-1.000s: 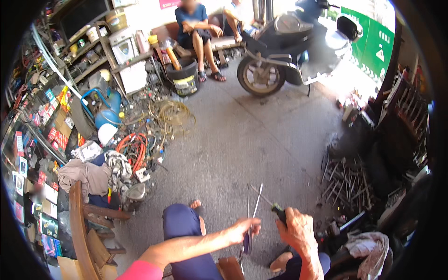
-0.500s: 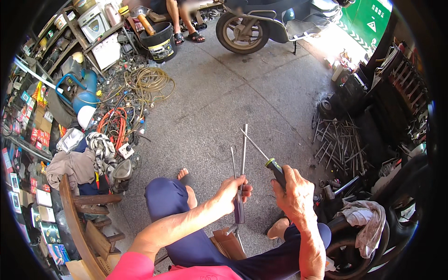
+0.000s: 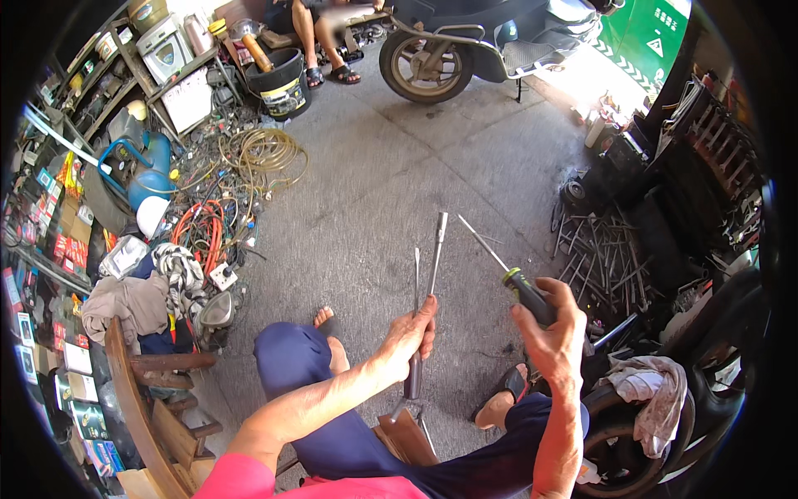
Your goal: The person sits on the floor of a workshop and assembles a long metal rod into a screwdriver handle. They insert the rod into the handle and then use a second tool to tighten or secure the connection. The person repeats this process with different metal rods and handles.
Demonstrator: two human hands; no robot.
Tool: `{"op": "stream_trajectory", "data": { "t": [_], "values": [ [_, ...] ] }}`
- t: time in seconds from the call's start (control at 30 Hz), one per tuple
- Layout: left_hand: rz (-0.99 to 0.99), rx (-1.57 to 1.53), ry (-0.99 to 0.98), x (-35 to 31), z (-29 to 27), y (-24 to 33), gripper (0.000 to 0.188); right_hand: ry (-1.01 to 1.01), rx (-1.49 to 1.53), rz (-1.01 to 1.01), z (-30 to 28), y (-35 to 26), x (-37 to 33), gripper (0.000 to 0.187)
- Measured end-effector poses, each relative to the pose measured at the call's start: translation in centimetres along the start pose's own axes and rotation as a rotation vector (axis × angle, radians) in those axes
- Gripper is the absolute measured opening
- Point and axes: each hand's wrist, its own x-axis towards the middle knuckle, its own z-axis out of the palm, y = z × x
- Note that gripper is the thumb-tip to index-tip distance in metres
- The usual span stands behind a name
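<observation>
Black bucket (image 3: 283,87) at upper left holds a wooden-handled tool. Left hand (image 3: 410,330) has its grip closed around two metal rods (image 3: 426,283), their long axes pointing up and away. Right hand (image 3: 550,328) clasps a screwdriver (image 3: 509,275), its tip aimed up-left. Bare concrete floor (image 3: 391,166) lies open beyond them.

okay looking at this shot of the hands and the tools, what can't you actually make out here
Head view, the only one:
- Lower ends of the two metal rods: covered by the left hand.
- Screwdriver tip type: too small.
- Screwdriver handle: mostly wrapped by the right hand.
- Tyre: partly under a rag.
</observation>
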Motion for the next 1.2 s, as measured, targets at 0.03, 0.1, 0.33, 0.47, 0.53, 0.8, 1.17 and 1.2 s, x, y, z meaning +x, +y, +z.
{"op": "stream_trajectory", "data": {
  "t": [0.03, 0.1, 0.33, 0.47, 0.53, 0.8, 1.17, 1.2],
  "values": [
    [0.098, 0.046, -0.022, -0.1, 0.0, 0.5, 0.052, 0.095, 0.074, -0.013, -0.3, -0.3, 0.2, 0.039],
    [0.294, 0.137, -0.071, -0.2, -0.1, 1.7, 0.052, 0.117, 0.160, 0.079, -1.8, 0.3, 0.5, 0.033],
    [0.986, 0.515, -0.034, 0.2, -0.8, 9.9, 0.054, 0.369, 0.310, -0.098, -11.8, -5.5, 1.3, 0.020],
    [1.250, 0.721, 0.043, 0.5, -0.6, 13.2, 0.059, 0.452, 0.120, -0.185, -16.1, -9.9, -1.5, 0.031],
    [1.323, 0.800, 0.104, 0.7, -1.1, 13.7, 0.060, 0.598, -0.043, -0.218, -16.4, -9.1, -3.9, 0.031],
    [1.412, 0.966, 0.206, 0.6, -2.4, 13.7, 0.060, 0.552, 0.097, -0.257, -15.6, -6.6, -5.1, 0.038],
    [1.362, 0.935, 0.158, 0.5, -1.7, 13.5, 0.058, 0.463, -0.075, -0.307, -15.3, -7.3, -4.6, 0.038],
    [1.355, 0.943, 0.154, 0.5, -1.8, 13.4, 0.058, 0.450, -0.075, -0.302, -15.2, -7.4, -4.5, 0.039]
  ]
}}
